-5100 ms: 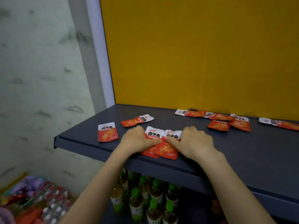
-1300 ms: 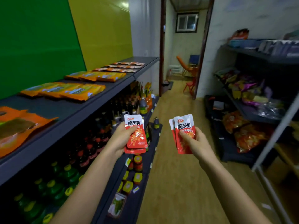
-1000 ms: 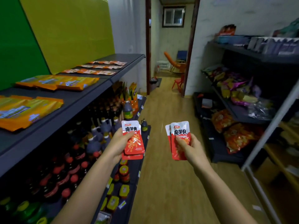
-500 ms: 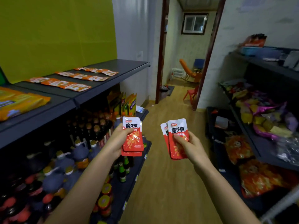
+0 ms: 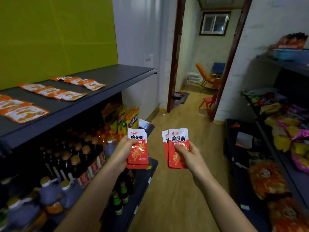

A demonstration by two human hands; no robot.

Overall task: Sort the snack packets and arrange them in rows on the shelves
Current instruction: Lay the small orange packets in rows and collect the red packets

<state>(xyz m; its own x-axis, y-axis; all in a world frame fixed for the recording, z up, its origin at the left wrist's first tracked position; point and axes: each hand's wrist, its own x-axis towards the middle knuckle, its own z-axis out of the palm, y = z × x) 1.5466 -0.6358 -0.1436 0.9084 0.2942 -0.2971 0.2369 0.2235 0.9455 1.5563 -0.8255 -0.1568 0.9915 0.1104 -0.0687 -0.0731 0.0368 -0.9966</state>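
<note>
Wooden floor (image 5: 175,190), dark shelf (image 5: 127,74) leftward — left grip (image 5: 122,152) and right grip (image 5: 189,154) each clasp seemingly two red packets (image 5: 178,139).

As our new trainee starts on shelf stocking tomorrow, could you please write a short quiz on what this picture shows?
1. True or false: the left hand is empty, and only the right hand holds red packets.
2. Where do the orange packets lie? A) in rows on the dark top shelf; B) on the wooden floor; C) on the chair.
3. Fill in: under that shelf stand mostly ______.

Key: 1 false, each hand grips red packets. 2 A. 3 bottles.
</note>
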